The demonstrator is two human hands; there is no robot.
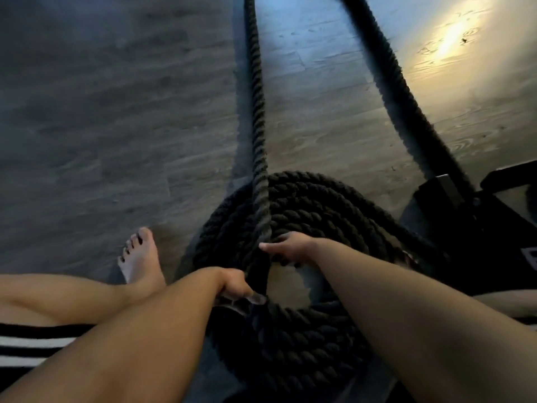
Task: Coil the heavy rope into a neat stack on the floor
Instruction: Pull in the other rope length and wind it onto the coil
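While both hands' fingers [263,246] apparently clench it, the rope [257,112] runs straight ahead from the coil [313,205].

Clearance around the coil.
Bare floor [101,126] lies open across the left of the frame; taut rope [257,112], a bare foot [141,257] and dark equipment [453,199] at right obstruct passage.

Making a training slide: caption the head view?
Both hands, left and right, grip the rope above its floor coil.
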